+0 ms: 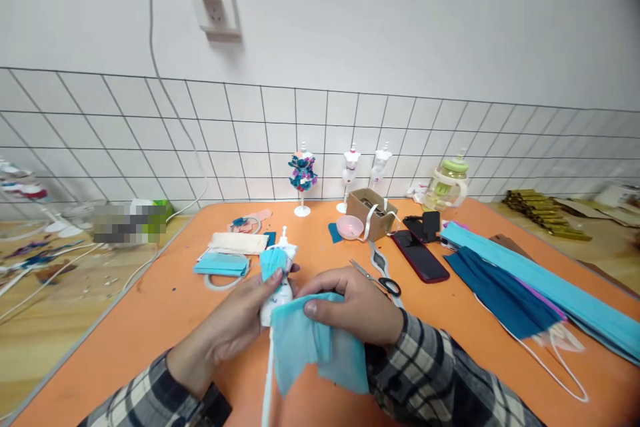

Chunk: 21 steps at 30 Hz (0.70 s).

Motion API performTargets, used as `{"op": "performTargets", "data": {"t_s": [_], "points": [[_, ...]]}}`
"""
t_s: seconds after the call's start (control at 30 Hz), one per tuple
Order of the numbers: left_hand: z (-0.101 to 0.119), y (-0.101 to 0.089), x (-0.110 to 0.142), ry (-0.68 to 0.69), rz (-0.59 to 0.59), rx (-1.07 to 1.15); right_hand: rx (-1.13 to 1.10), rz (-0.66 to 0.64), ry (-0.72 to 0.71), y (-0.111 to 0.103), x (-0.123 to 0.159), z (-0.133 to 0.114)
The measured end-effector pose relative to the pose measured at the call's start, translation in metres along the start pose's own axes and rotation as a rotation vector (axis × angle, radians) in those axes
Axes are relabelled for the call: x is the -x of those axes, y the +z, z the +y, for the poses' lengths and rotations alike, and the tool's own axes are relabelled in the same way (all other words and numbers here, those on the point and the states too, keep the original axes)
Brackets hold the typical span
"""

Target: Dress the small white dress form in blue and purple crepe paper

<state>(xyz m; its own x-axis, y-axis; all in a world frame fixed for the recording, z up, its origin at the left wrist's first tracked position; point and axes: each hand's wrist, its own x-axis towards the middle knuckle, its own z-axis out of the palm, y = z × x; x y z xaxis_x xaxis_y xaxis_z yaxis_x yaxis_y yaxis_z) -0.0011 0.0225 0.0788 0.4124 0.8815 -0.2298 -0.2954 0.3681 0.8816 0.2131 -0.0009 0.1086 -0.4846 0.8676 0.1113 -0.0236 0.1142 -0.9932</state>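
My left hand [245, 310] is closed around a small white dress form [273, 313] on a thin white stand pole, tilted slightly. Light blue fabric covers the upper front of the form, under my left thumb. In my right hand [357, 303], a piece of thin light blue fabric [300, 343] is pinched between thumb and fingers. The fabric hangs down in folds against the lower part of the form and over the pole. Whether it is fastened to the form I cannot tell.
Scissors [390, 285] lie just beyond my right hand, near a phone [420, 257] and a cardboard box [373, 210]. Folded face masks [223, 263] lie at left. Several dress forms [303, 177] stand at the back. Blue fabric strips [540, 280] and a bottle [447, 183] are at right.
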Motion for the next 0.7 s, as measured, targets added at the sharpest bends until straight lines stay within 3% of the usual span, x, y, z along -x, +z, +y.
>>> {"op": "performTargets", "data": {"t_s": [0.1, 0.2, 0.47, 0.7], "points": [[-0.006, -0.006, 0.011, -0.145, -0.203, 0.124, -0.142, 0.058, 0.088, 0.012, -0.016, 0.001], [-0.003, -0.011, 0.017, -0.147, -0.317, 0.196, -0.282, 0.129, 0.187, 0.019, -0.029, 0.015], [-0.013, -0.022, 0.018, -0.001, -0.306, 0.144, -0.279, 0.278, 0.191, 0.02, -0.037, 0.03], [-0.014, -0.011, 0.02, 0.001, -0.177, 0.022, 0.064, 0.344, 0.096, 0.018, -0.036, 0.03]]}}
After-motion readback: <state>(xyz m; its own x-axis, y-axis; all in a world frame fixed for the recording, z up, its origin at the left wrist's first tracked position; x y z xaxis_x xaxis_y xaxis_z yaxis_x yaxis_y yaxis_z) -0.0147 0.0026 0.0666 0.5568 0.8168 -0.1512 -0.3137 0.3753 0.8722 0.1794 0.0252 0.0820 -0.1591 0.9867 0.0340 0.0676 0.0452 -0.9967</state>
